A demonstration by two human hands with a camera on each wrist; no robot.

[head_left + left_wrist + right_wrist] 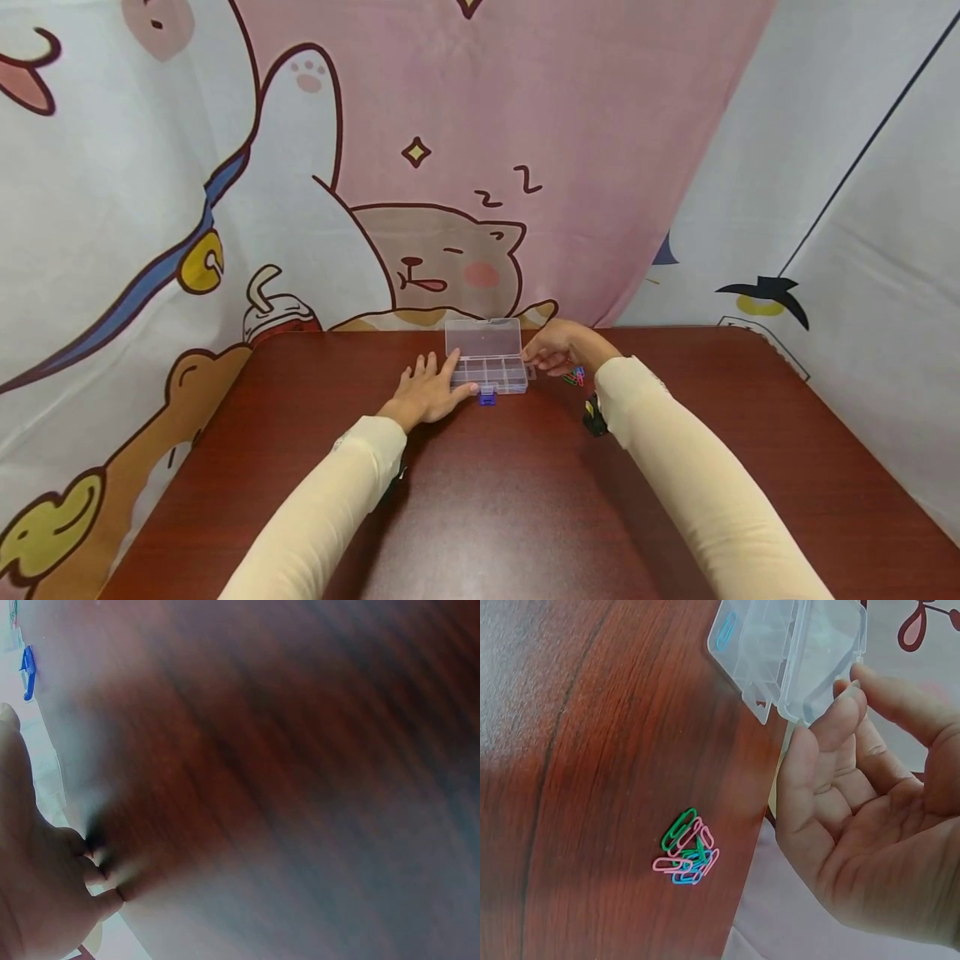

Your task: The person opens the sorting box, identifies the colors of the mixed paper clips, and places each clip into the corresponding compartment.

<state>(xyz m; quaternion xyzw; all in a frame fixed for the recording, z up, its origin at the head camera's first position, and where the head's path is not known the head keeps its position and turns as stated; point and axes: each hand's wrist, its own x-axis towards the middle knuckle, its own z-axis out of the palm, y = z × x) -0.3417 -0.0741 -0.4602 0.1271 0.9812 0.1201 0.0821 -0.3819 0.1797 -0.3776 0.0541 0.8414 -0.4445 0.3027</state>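
Observation:
A clear plastic compartment box (pixel 491 375) lies on the table with its lid (pixel 482 340) standing up and a blue latch (pixel 487 399) at the front. Fingers spread, my left hand (pixel 429 392) rests at the box's left side, the thumb along the front edge and the index finger beside the lid. My right hand (pixel 558 346) has thumb and index fingertips together at the lid's lower right edge, the other fingers curled. A blue paper clip (pixel 725 630) lies in one compartment. To the right, several pink, green and blue paper clips (pixel 688 851) lie in a small pile.
The dark red wooden table (pixel 495 500) stretches toward me. A printed cloth (pixel 600 167) hangs behind its far edge and along the sides. Just right of the box, a flat clear plastic piece (pixel 759 709) sticks out at its edge.

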